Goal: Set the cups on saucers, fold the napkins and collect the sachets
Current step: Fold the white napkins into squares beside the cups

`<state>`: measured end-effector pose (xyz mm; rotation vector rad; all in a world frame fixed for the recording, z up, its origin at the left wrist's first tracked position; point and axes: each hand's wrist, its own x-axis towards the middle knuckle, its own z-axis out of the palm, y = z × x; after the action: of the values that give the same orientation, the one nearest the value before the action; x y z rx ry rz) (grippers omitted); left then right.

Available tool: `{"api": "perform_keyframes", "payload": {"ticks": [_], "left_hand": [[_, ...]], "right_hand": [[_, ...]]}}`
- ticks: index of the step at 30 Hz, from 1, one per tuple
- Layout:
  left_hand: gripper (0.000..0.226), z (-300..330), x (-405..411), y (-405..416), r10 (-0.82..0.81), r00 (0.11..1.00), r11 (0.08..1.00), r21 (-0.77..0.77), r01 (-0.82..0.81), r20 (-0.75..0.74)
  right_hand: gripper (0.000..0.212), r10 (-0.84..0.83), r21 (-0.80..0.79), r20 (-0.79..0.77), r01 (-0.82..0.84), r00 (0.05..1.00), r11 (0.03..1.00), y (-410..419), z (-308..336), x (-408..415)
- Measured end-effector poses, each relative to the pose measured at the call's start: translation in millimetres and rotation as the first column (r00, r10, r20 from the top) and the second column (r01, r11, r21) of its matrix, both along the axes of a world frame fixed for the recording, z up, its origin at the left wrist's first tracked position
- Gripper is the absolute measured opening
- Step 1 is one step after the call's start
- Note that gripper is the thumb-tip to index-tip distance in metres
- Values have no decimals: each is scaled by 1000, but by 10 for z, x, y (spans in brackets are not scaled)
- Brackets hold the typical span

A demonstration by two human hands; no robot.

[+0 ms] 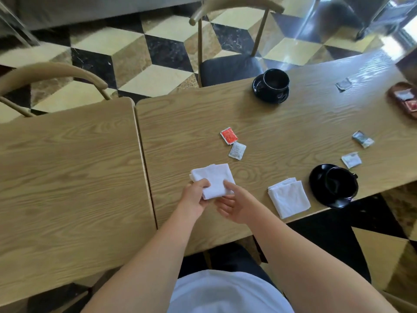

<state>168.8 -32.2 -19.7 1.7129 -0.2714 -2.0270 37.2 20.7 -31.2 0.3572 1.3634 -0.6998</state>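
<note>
My left hand [195, 196] grips the near left corner of a folded white napkin [214, 178] on the wooden table [282, 123]. My right hand [232, 203] touches its near right edge with straight fingers. A second folded napkin [288, 197] lies to the right. One black cup [341, 185] sits on a black saucer [316, 179] near the front edge, another black cup [276, 80] on its saucer [259, 90] at the far edge. A red sachet [229, 135] and a grey sachet [237, 150] lie mid-table. More sachets [362, 138] [350, 159] [343, 84] lie to the right.
A brown tray [393, 96] holding sachets sits at the far right edge. A second wooden table [67, 172] abuts on the left. Two wooden chairs [230, 66] [52, 72] stand on the far side over a checkered floor.
</note>
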Motion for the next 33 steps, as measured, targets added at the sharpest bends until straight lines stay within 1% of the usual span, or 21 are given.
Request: {"api": "perform_keyframes", "payload": {"ticks": [2,3,5,7,10,12,15,18,20,22,24,28,31,33], "left_hand": [[48,103,-55,-13,-33,999,997,-64,32,-16],[49,143,-94,-26,-40,999,995,-88,37,-32],[41,224,-194,-74,-49,996,992,-116,40,-71],[29,294,-334,-156,-79,992,988,-139,65,-100],[23,332,-577,-289,-157,984,978,-154,144,-78],[26,352,-787,-392,-213,974,965,-174,197,-75],[35,415,-1249,-614,-302,951,934,-223,280,-69],[34,497,-1845,-885,-361,932,903,-248,350,2],[29,530,-2271,-1111,-393,918,883,-255,394,57],[21,521,-2704,-1367,-413,905,868,-258,425,101],[17,454,-3137,-1641,-401,906,870,-254,422,133],[30,197,-3944,-2028,-298,948,926,-208,315,112],[33,-40,-4365,-2229,-244,961,950,-164,264,130],[33,-178,-4579,-2368,-222,962,954,-172,248,157]], "right_hand": [[39,-162,-81,17,163,987,983,30,128,-9],[36,-244,-118,12,243,970,963,27,196,-25],[29,-366,-179,-20,356,931,917,7,320,-103],[23,-410,-241,-65,384,910,891,-9,439,-247],[20,-398,-331,-124,340,909,880,6,544,-554],[16,-397,-365,-162,319,904,875,-12,561,-821],[7,-466,-394,-166,375,869,839,-168,564,-1312],[13,-523,-409,-172,422,835,809,-408,519,-1892],[19,-512,-426,-191,399,837,812,-609,463,-2319],[19,-478,-450,-231,343,847,824,-859,402,-2769],[17,-445,-468,-284,282,849,837,-1151,342,-3192],[23,-446,-470,-331,265,831,842,-1639,143,-3855],[25,-373,-443,-385,185,844,877,-1897,-54,-4247],[21,-323,-410,-427,137,845,902,-2046,-217,-4471]]}}
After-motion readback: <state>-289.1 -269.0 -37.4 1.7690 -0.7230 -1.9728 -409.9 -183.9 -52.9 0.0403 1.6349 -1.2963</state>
